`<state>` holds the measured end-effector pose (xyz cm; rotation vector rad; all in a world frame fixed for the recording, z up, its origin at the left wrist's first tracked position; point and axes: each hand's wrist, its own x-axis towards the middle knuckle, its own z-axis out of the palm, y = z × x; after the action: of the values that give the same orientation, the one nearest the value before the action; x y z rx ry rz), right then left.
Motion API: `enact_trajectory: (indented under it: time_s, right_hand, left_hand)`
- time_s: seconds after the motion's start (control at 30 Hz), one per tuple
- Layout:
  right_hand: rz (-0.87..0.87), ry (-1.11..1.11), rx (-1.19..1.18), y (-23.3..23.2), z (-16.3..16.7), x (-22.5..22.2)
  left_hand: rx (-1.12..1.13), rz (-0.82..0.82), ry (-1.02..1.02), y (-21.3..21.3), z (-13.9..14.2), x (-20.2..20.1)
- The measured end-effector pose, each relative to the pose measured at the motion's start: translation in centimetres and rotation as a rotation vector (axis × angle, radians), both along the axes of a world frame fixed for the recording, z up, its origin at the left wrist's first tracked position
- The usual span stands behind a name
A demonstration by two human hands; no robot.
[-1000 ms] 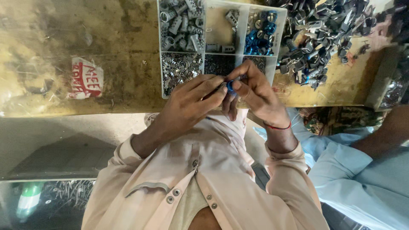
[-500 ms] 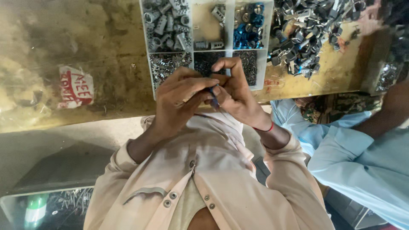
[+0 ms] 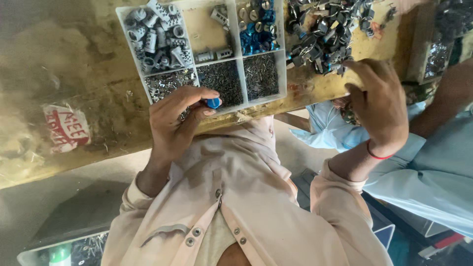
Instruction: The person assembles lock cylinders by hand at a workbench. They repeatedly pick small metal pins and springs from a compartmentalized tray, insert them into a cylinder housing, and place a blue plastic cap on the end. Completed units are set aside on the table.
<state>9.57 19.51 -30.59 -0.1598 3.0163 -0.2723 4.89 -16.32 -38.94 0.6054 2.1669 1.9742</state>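
Note:
My left hand (image 3: 180, 120) is closed around a small blue cylindrical part (image 3: 213, 103), pinched between thumb and forefinger at the near edge of a clear compartment tray (image 3: 283, 59). My right hand (image 3: 379, 101) hovers with fingers spread and nothing in it, just in front of a heap of dark metal lock parts (image 3: 327, 34) on the worn wooden bench (image 3: 74, 64). The tray holds grey metal barrels (image 3: 157, 37), blue-capped parts (image 3: 258, 29) and fine dark pins (image 3: 261, 74).
A white label with red writing (image 3: 66, 128) is stuck to the bench at left. Another person in a light blue shirt (image 3: 433, 172) sits close on my right, their forearm (image 3: 451, 98) near a second parts tray (image 3: 436, 54). A bin of parts (image 3: 64, 251) sits below.
My hands were together working on the blue part. They have separated: the left keeps the part, the right has swung out to the right toward the metal heap.

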Motion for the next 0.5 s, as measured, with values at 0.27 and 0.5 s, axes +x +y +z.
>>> enact_trajectory:
  time_s: [0.27, 0.5]
  right_hand:
    - [0.011, 0.080, -0.346, 0.4, -8.1, -1.1]
    - [-0.053, 0.298, -0.977, 2.1, -10.4, -1.7]
  left_hand:
    - [0.010, -0.028, 0.003, 1.5, 0.1, 0.8]
    - [-0.029, -0.106, -0.022, 2.6, 0.6, 0.6]
